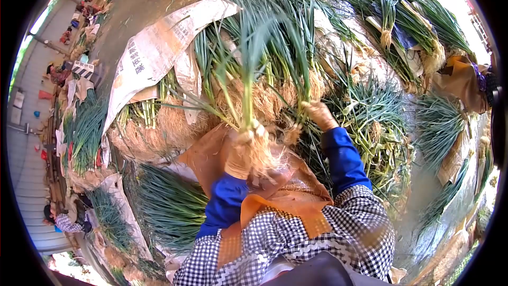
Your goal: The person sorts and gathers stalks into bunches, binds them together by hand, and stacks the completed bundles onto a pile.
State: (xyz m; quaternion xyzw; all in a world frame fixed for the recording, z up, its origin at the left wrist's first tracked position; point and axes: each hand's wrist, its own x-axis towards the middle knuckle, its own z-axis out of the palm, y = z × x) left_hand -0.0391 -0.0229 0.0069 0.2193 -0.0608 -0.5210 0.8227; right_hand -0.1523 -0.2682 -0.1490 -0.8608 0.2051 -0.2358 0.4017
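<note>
My left hand (240, 158), in what looks like a tan glove, is closed round a few spring onions (247, 98). Their green tops stand up close to the camera and blur, and pale stringy roots (260, 156) hang below the fist. To the right, my right hand (320, 115) has its fingers pinched on the lower part of another spring onion (305, 82), by the edge of the pile. Just beyond both hands lies a thick row of spring onions (270, 58), roots facing me. An orange-brown apron (288, 201) covers my lap.
Printed sacking (159, 47) covers part of the pile on the left. Loose leaves and trimmings (389, 153) are heaped at right. More spring onions (169, 206) lie at lower left, and bundles (439, 127) rest far right. Other people (66, 222) are along the left side.
</note>
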